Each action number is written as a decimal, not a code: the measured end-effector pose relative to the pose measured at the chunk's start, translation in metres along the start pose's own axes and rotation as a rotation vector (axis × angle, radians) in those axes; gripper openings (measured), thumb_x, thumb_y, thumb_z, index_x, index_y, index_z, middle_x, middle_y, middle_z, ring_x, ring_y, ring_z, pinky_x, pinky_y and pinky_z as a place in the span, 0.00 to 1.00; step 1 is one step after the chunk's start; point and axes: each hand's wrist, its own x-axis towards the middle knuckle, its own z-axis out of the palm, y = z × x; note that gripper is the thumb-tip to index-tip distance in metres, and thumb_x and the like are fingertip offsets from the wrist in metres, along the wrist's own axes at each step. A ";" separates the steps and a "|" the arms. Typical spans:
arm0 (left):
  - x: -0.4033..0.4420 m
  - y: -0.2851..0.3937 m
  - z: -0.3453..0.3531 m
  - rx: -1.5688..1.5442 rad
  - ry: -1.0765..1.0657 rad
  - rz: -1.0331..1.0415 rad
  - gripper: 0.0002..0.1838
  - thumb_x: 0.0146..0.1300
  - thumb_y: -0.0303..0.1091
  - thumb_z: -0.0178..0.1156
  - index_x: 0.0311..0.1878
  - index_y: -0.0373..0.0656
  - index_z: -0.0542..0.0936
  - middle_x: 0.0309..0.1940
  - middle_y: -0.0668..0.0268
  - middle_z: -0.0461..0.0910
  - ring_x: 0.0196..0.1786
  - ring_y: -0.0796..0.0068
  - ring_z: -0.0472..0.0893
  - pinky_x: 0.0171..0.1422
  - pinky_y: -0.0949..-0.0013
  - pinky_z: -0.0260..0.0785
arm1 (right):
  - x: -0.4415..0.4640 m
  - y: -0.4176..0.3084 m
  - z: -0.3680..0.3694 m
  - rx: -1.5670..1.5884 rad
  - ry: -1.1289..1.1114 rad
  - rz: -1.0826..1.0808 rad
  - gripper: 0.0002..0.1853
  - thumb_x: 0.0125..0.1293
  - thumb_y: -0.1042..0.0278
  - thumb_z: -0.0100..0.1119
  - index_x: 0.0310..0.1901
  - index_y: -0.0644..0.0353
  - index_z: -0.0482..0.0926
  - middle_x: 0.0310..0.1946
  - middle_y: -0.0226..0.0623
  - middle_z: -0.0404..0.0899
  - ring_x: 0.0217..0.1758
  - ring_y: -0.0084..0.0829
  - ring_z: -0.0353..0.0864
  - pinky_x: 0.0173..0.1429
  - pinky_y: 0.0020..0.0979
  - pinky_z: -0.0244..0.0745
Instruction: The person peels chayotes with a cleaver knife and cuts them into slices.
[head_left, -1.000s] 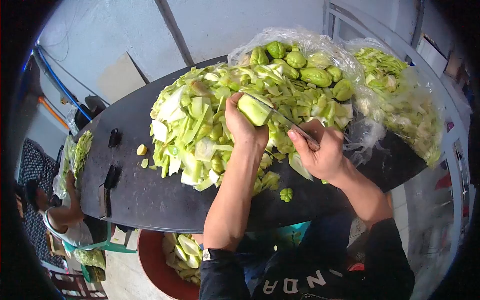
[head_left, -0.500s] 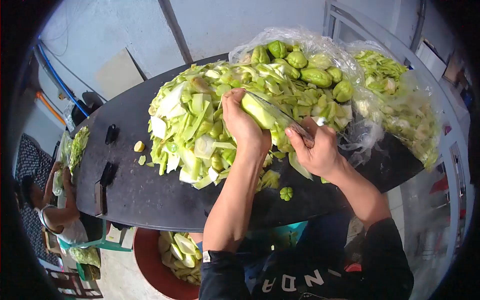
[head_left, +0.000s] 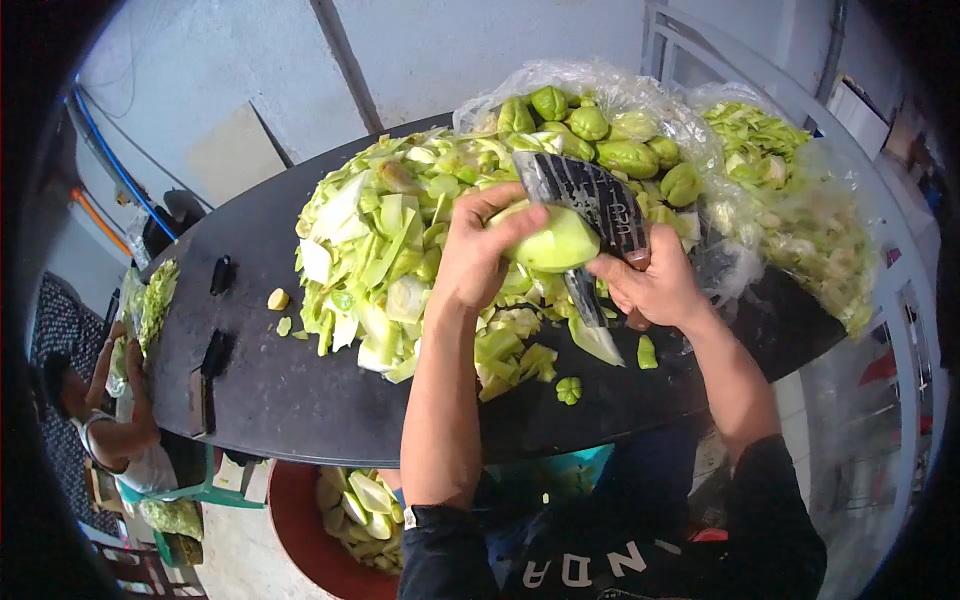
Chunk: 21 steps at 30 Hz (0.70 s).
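Observation:
My left hand (head_left: pixel 482 243) is closed around a pale green peeled chayote (head_left: pixel 555 238), its thumb lying across the top. In my right hand (head_left: pixel 655 280) is a broad dark-bladed knife (head_left: pixel 585 195), the blade slanting up and left just behind the chayote. Part of the knife's handle is hidden by my fingers. Beneath both hands spreads a large heap of chayote peelings (head_left: pixel 385 235) on the dark oval table (head_left: pixel 310 400). A small green chayote end piece (head_left: pixel 568 390) and another cut bit (head_left: pixel 647 352) lie near the table's front edge.
Whole chayotes (head_left: pixel 628 158) sit in clear plastic at the back, beside a bag of peelings (head_left: pixel 790 210). Below the table stands a red tub (head_left: pixel 305 530) with peeled pieces. Black-handled items (head_left: pixel 208 375) lie at left. Another person (head_left: pixel 120 435) handles greens at far left.
The knife has swung from lying along the chayote to standing broad side toward me behind it. The chayote has turned in my left hand. More peelings lie below my hands.

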 end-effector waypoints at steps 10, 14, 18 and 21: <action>0.001 -0.024 0.017 0.124 -0.094 0.072 0.19 0.47 0.33 0.77 0.42 0.35 0.84 0.35 0.64 0.86 0.37 0.79 0.82 0.45 0.72 0.75 | 0.002 0.007 0.006 -0.021 0.028 0.081 0.16 0.54 0.76 0.75 0.41 0.64 0.77 0.21 0.27 0.76 0.15 0.15 0.68 0.17 0.22 0.62; 0.000 -0.026 0.023 0.080 -0.054 0.047 0.19 0.50 0.34 0.76 0.43 0.35 0.83 0.36 0.63 0.85 0.37 0.78 0.82 0.46 0.72 0.76 | 0.004 0.007 0.006 -0.044 0.017 0.129 0.18 0.53 0.76 0.76 0.42 0.63 0.77 0.21 0.26 0.76 0.16 0.15 0.69 0.17 0.22 0.62; -0.007 -0.031 0.038 0.160 0.024 0.038 0.20 0.55 0.36 0.74 0.46 0.34 0.80 0.38 0.62 0.84 0.39 0.75 0.83 0.47 0.70 0.77 | 0.006 0.010 0.012 -0.054 0.071 0.085 0.19 0.51 0.70 0.78 0.41 0.62 0.78 0.21 0.25 0.78 0.14 0.15 0.69 0.17 0.23 0.62; -0.003 -0.038 0.031 0.012 0.003 -0.039 0.23 0.61 0.44 0.69 0.49 0.35 0.79 0.43 0.60 0.83 0.44 0.73 0.82 0.51 0.66 0.76 | 0.009 0.012 0.004 -0.014 -0.030 0.096 0.18 0.54 0.68 0.77 0.40 0.63 0.78 0.21 0.25 0.77 0.13 0.14 0.69 0.16 0.22 0.63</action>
